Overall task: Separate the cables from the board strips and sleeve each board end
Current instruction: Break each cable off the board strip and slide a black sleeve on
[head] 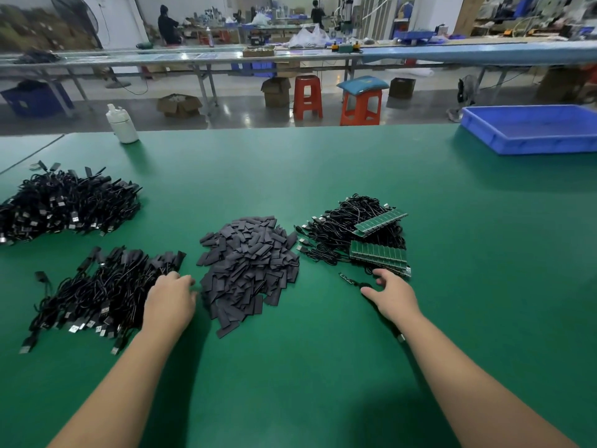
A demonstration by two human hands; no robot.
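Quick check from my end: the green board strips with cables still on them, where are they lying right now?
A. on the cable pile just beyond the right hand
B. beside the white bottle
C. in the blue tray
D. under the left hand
A: the green board strips rest on the black cable pile right past the right hand, well short of the blue tray.

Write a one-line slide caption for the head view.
Left hand beside the sleeve pile, right hand reaching toward a loose board end below the board strips.

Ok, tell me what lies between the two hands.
Head view: the pile of black sleeves lies between the left hand and the right hand, with bare green table beside it.
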